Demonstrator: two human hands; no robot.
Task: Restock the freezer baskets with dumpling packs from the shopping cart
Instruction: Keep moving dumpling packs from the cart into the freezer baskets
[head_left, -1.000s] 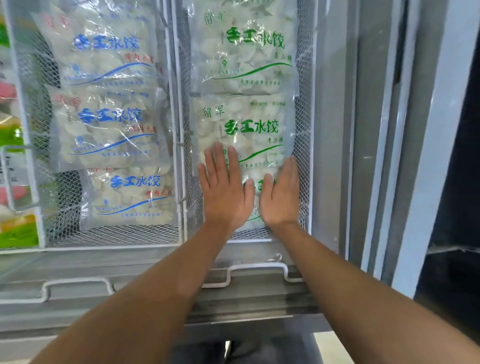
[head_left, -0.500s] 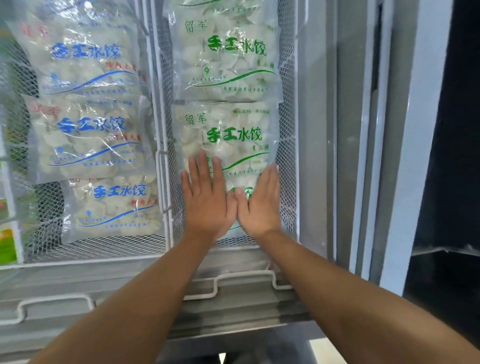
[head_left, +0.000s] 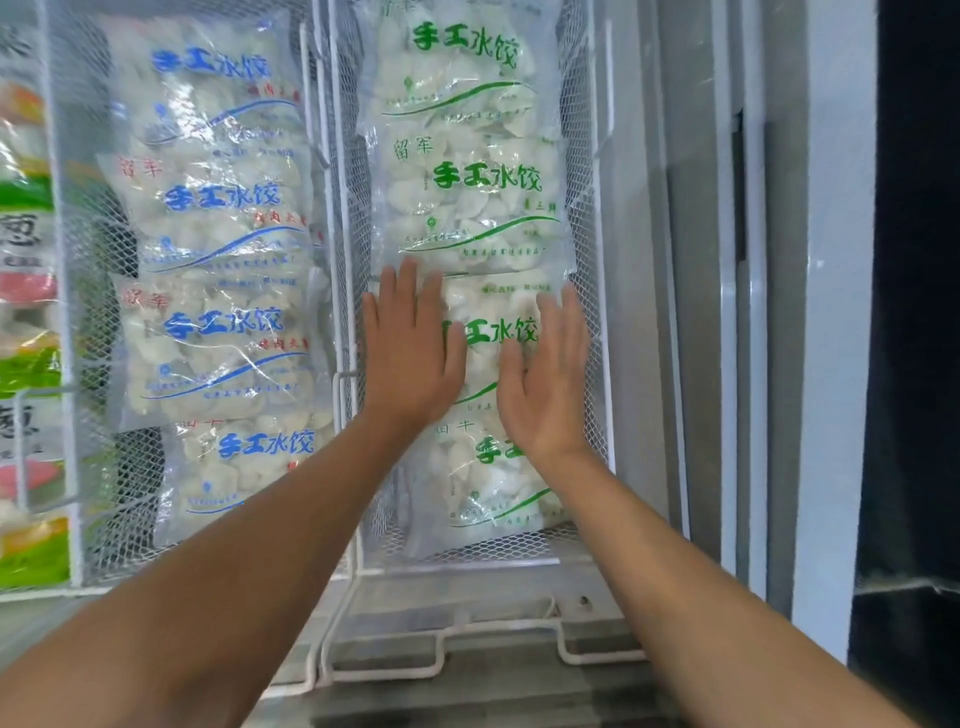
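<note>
- Both hands are lying flat with fingers straight, gripping nothing: the left hand (head_left: 410, 345) is pressing on the left half of a green-lettered dumpling pack (head_left: 485, 332), and the right hand (head_left: 545, 374) is resting on its right half, palm angled slightly inward.
- That pack is sitting in the right-hand wire mesh basket (head_left: 589, 218), overlapped above by another green pack (head_left: 475, 202) and overlapping a lower green pack (head_left: 493, 488) near the basket's front rim.
- The neighbouring basket (head_left: 78, 291) is holding blue-lettered packs (head_left: 218, 208), shingled the same way.
- To my eye, the step is smoothing the pack flat; it is best done with even palm pressure, spreading the dumplings without crushing them.
- Keeping the label facing out and edges inside the mesh looks wise.
- The shopping cart is not in view.
</note>
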